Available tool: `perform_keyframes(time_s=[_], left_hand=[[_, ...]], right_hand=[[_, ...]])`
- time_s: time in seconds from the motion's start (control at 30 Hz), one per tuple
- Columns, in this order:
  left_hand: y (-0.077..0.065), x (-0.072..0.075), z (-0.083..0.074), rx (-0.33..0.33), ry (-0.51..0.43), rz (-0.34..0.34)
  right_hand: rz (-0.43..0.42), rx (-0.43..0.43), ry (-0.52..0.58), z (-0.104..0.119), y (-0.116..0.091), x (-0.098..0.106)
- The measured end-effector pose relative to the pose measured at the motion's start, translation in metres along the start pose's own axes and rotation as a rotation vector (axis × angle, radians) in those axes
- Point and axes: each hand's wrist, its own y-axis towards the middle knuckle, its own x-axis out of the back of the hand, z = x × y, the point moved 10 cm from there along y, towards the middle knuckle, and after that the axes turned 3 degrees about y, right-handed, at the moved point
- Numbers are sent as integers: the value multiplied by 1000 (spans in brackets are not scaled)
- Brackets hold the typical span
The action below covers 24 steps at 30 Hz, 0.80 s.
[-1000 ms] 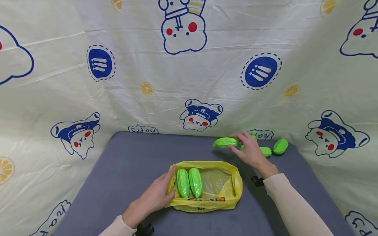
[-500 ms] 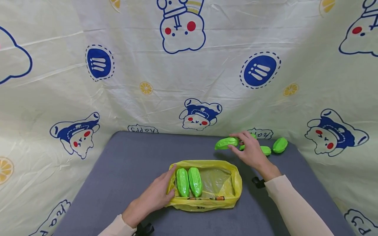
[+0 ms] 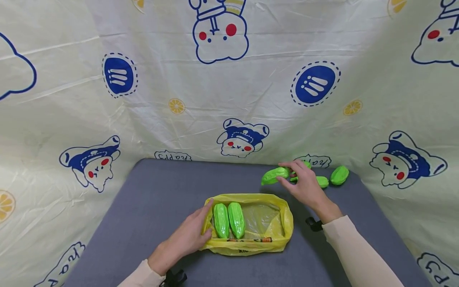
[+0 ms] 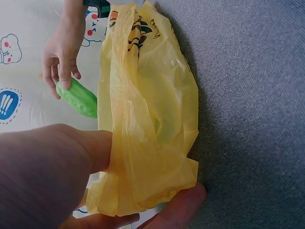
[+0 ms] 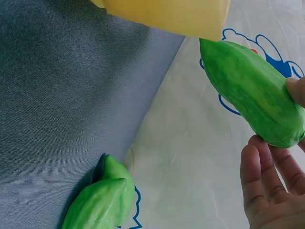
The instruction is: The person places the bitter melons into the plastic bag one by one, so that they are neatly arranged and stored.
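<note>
My right hand (image 3: 303, 182) pinches one end of a green, ridged bitter melon (image 3: 274, 175) between thumb and fingers, near the table's far edge. In the right wrist view the melon (image 5: 252, 90) is held up off the table, its tapered end pointing away from the palm. My left hand (image 3: 190, 232) grips the left end of a yellow plastic bag (image 3: 256, 250), whose mouth is spread wide. In the left wrist view the thumb lies on one side of the bag (image 4: 143, 157), fingertips beyond it. Two bitter melons (image 3: 228, 220) lie side by side in the bag's left half.
Several more bitter melons lie at the back right, partly behind my right hand; one melon (image 3: 339, 175) sits nearest the corner. A patterned white sheet (image 3: 201, 91) hangs behind the grey table (image 3: 154, 199).
The free end of the held bitter melon has dipped and shifted slightly right. My left hand stays on the bag, and the two melons inside lie as before.
</note>
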Motion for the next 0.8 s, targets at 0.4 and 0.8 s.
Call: perform_keyframes(time_s=[0.4, 0.8], left_hand=[[3, 3, -5, -8, 10, -19], [2, 1, -3, 0, 4, -13]], right_hand=[[-57, 67, 15, 17, 0, 14], [-57, 108, 32, 32, 3, 18]])
